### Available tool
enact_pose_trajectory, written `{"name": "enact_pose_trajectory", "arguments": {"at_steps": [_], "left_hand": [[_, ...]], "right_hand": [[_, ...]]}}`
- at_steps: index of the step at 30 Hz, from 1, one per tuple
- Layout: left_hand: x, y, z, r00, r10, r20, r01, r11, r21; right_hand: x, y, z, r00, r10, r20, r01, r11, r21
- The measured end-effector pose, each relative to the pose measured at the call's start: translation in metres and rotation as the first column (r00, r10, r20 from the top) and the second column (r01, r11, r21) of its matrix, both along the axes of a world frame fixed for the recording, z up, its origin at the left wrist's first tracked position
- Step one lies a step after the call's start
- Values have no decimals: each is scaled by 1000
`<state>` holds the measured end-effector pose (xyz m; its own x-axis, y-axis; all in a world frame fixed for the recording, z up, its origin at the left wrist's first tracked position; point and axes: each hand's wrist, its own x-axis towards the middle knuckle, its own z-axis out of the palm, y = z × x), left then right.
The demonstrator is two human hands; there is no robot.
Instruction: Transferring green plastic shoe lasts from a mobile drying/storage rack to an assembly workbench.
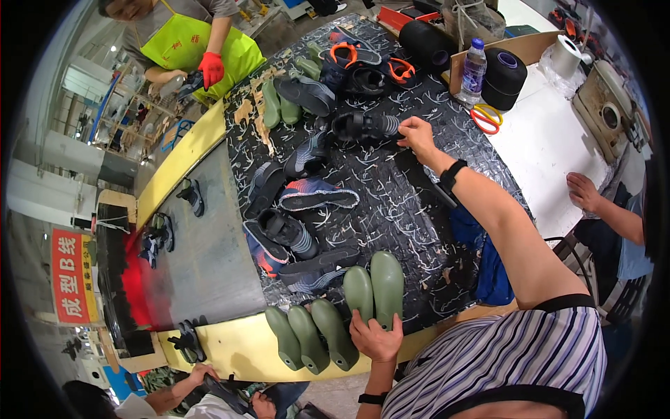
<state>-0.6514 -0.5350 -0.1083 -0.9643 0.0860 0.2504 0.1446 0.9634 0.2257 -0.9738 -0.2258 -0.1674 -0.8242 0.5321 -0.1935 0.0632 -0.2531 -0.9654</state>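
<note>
Mid-sort of footwear parts. Left hand (375,337) rested spread-fingered on a pair of green shoe lasts (375,288) at near table edge. Right hand (417,134) reached far, fingers pinching black shoe upper (363,126). Next probably called for drawing upper back toward lasts. Black speckled worktable (391,209), yellow rim; grey conveyor (206,258) alongside, factory hall.

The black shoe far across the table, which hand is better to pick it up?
Probably the right hand: it is stretched out and already touching the black shoe. The left hand is near the body, resting on a green shoe last.
</note>
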Motion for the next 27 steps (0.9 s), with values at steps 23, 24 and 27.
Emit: {"name": "enact_pose_trajectory", "arguments": {"at_steps": [23, 24, 27], "left_hand": [[0, -7, -1, 998, 45, -38, -45, 999, 9], [1, -7, 0, 999, 39, -37, -39, 999, 13], [1, -12, -3, 998, 33, -59, -32, 999, 14]], "right_hand": [[128, -167, 23, 372, 927, -35, -901, 370, 228], [136, -159, 23, 367, 928, 70, -840, 298, 454], [153, -140, 18, 375, 916, 145, -781, 228, 581]]}}
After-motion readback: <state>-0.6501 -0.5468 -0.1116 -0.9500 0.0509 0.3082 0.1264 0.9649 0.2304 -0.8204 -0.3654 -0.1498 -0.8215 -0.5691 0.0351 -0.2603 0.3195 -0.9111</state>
